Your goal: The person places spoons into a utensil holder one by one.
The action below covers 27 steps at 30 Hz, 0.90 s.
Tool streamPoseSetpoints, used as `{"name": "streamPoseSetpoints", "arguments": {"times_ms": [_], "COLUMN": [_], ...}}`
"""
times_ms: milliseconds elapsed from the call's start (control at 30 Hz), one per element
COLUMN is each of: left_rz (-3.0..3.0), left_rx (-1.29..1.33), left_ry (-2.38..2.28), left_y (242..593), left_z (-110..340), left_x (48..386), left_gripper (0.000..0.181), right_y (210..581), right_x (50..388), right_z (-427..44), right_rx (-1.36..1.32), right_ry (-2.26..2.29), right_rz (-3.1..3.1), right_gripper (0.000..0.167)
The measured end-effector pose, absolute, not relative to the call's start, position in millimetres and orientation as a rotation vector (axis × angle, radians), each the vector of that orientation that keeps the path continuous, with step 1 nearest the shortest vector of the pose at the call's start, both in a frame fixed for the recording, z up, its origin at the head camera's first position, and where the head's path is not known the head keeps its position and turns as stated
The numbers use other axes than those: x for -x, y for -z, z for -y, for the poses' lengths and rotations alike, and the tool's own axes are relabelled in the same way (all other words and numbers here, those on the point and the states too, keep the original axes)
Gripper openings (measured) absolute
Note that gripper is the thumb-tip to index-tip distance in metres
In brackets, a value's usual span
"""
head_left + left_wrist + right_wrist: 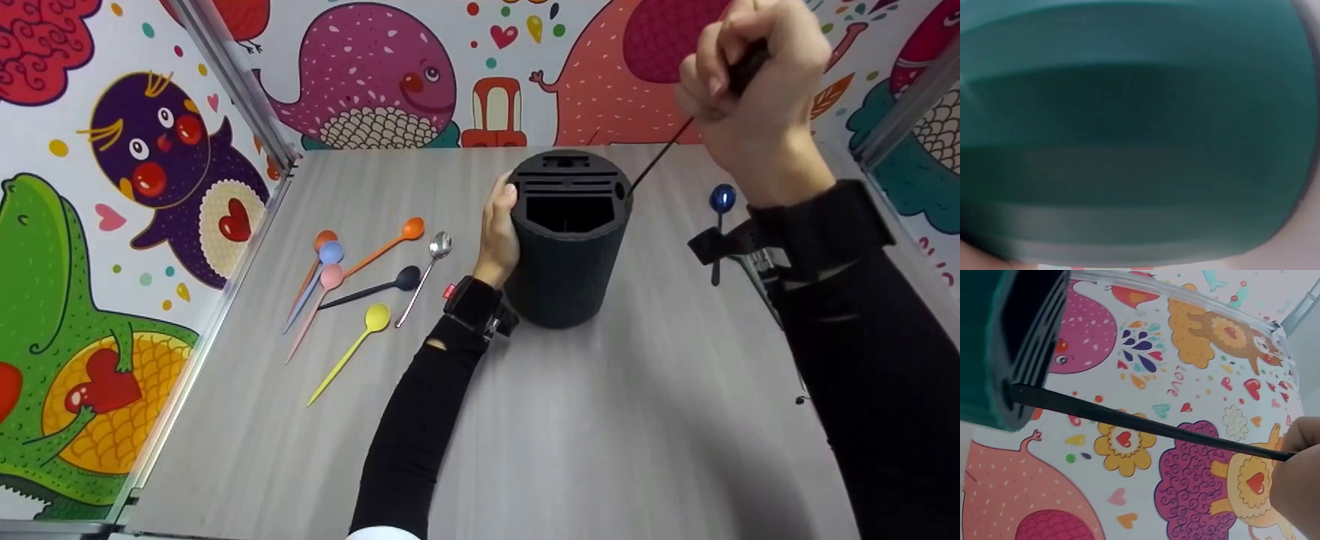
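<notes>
A dark green, ribbed cylindrical holder point(566, 277) stands upright on the table, its top divided into slots, a wide opening and a small round hole. My left hand point(499, 232) holds its left side; the ribbed wall point(1140, 135) fills the left wrist view. Raised at the upper right, my right hand point(757, 97) grips a dark object with a thin black shaft point(660, 157) slanting down to the holder's right rim. In the right wrist view the shaft point(1129, 421) has its flat end at the small hole; whether it is inside, I cannot tell.
Left of the holder lie several spoons, among them a yellow one point(377, 318), a silver one point(440, 245) and an orange one point(412, 229). A blue spoon point(722, 199) lies at the right, near my right wrist strap. Printed walls point(510, 45) border the table point(570, 427).
</notes>
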<state>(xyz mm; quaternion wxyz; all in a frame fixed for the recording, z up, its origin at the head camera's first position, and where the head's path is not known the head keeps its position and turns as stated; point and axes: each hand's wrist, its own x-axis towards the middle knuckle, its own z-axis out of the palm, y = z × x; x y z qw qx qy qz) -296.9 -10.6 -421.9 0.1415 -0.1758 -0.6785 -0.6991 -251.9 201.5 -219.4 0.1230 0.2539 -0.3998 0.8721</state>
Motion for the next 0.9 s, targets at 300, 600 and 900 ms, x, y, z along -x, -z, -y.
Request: {"name": "streamPoseSetpoints", "arguments": {"times_ms": [300,600,900], "left_rz": [1.95,1.93,1.943], "left_rx": [0.51,0.502,0.494], "left_ry": [2.012,2.042,2.002], "left_y": [422,423,422], "left_z": [10,9,10], "left_x": [298,296,297], "left_gripper": [0.068,0.068,0.066], "right_y": [223,267,299], "right_x": [252,265,282], "right_z": [-179,-163,-155], "right_rx": [-0.684,-0.649,-0.623], "right_ry": [-2.567,-2.482,-2.468], "right_rz": [1.226,1.426,1.607], "right_gripper": [0.027,0.027,0.03]}}
